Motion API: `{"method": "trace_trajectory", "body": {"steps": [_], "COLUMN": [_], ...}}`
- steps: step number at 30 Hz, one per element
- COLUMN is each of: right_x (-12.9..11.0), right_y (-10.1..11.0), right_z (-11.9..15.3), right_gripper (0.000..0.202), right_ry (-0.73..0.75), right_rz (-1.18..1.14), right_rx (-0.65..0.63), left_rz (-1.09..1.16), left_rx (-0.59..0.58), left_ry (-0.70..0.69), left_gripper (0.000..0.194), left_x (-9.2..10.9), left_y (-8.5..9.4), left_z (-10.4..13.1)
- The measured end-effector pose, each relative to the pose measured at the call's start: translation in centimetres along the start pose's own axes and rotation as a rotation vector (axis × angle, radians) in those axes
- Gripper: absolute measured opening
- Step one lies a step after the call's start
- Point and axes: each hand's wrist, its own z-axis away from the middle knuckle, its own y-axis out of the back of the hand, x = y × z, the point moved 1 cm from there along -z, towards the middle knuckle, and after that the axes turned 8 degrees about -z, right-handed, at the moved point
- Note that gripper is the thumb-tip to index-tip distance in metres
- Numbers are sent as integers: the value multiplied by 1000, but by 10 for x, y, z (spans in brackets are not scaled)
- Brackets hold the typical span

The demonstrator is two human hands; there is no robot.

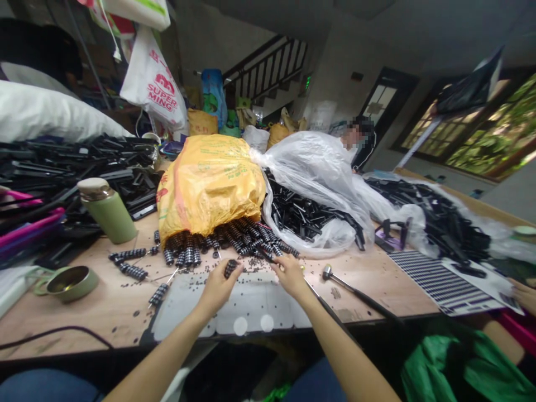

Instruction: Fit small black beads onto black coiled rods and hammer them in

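My left hand (218,289) is closed around a short black ribbed cylinder (230,268), whose end shows between thumb and fingers. Just to the right, my right hand (290,273) pinches the near end of a thin black piece (265,254); its exact kind is hard to make out. Small black rings (250,262) lie scattered on the table between and beyond both hands. Behind them, many black-and-silver ribbed rods (243,237) spill from under a yellow sack (213,181). A pale flat sheet (247,304) lies beneath my wrists.
A hammer (355,290) lies to the right, near a striped sheet (422,282). Clear plastic bags (322,162) hold black parts (297,206). At left stand a green thermos (109,212) and a cup (71,285). Another person's hand (525,296) shows at far right.
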Motion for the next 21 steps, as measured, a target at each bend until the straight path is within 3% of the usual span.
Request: {"method": "trace_trajectory", "body": {"steps": [3, 4, 5, 7, 9, 11, 12, 14, 17, 19, 21], "right_x": [-23, -31, -38, -50, -60, -67, -68, -64, -53, -50, -52], "right_y": [-16, -20, -23, -27, -31, -35, -36, -35, -27, -21, -19], "right_z": [22, 29, 35, 41, 44, 43, 43, 42, 45, 52, 59], "right_gripper": [20, 24, 31, 47, 53, 55, 54, 55, 83, 98, 105], "right_ry": [-104, -155, -231, -444, -649, -735, -723, -612, -292, -110, 3], "right_rz": [-589, -718, -815, -984, -1168, -1300, -1317, -1199, -695, -385, -233], "right_rx": [-245, -268, -246, -198, -274, -369, -358, -205, 92, 130, 46], "left_rz": [259, 294, 295, 220, 105, 49, 57, 154, 417, 540, 584], "left_rx": [-57, -59, -41, 15, 39, 31, 29, 13, -91, -145, -167], "left_ry": [255, 282, 257, 79, -145, -260, -258, -153, 129, 295, 395], "left_gripper": [29, 29, 29, 25, 19, 13, 14, 23, 35, 43, 51], "left_x": [3, 4, 4, 6, 6, 5, 3, 0, -2, -1, 0], "left_y": [-9, -12, -13, -14, -15, -15, -14, -12, -7, -6, -6], "left_z": [13, 16, 18, 23, 30, 37, 40, 44, 46, 45, 44]}}
